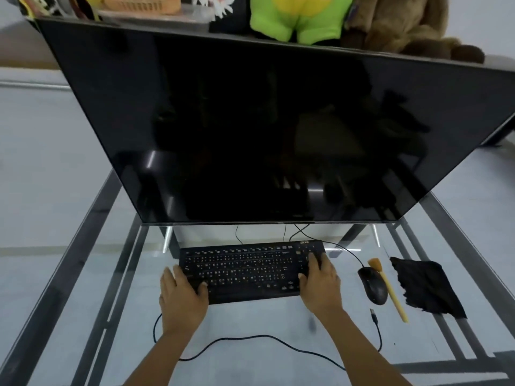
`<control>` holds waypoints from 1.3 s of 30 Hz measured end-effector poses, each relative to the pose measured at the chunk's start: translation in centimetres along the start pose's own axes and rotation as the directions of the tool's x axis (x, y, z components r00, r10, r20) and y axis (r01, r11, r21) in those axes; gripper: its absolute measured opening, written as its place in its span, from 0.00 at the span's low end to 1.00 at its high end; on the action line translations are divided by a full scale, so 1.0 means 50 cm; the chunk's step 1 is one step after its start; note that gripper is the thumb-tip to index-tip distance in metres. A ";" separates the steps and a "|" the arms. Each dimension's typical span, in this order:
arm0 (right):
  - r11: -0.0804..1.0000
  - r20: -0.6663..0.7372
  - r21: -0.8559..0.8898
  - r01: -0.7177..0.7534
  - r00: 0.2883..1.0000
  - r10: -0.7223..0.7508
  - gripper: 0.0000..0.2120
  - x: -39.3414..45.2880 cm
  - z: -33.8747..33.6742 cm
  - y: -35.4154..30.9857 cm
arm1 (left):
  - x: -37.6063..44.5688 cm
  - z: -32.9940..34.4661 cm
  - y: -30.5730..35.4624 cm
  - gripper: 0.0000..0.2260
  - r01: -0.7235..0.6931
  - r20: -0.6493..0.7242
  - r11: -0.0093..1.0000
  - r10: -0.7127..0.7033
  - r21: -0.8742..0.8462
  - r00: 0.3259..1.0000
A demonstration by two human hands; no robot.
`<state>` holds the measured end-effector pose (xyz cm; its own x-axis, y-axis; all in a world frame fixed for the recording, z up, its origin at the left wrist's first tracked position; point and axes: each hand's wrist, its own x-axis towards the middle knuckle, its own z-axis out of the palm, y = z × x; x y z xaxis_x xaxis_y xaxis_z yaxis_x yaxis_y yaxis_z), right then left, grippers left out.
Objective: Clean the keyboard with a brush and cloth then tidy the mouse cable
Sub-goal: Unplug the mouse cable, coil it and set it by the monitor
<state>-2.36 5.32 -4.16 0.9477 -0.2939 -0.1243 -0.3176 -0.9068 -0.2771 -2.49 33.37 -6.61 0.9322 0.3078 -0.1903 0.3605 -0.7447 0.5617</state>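
While the fingers [314, 260] of both hands curl over its two ends, gripping it, one black keyboard [245, 270] lies on the glass bench [83, 274] below one dark monitor [250, 121]. Left hand [181, 298] takes the left end, right hand [320, 285] the right. Beside it: one mouse [373, 285] (cable [264, 339] looping loose), one brush [390, 292], one black cloth [426, 288].

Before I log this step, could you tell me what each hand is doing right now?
Left hand: grips the left end of the keyboard.
Right hand: grips the keyboard's right end.
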 end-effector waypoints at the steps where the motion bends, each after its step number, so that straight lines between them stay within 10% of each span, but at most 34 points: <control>1: 0.999 -0.019 0.012 -0.046 0.999 0.046 0.28 0.004 -0.001 0.000 | 0.007 -0.010 -0.010 0.33 0.033 -0.004 0.999 -0.033 0.001 0.999; 15: 0.925 0.041 0.216 -0.313 0.949 0.311 0.17 0.036 0.036 0.062 | 0.024 -0.031 -0.053 0.04 0.034 -0.085 0.991 -0.045 -0.132 0.995; 39: 0.904 -0.063 0.388 -0.179 0.973 0.220 0.12 0.197 0.056 -0.018 | 0.198 -0.024 -0.002 0.07 0.008 -0.162 0.982 -0.040 -0.190 0.986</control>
<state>7.18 4.09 -7.81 0.8546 -0.5047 -0.1220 -0.4691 -0.6499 -0.5980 6.66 37.20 -7.60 0.8998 0.4290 -0.0794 0.3558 -0.6163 0.7025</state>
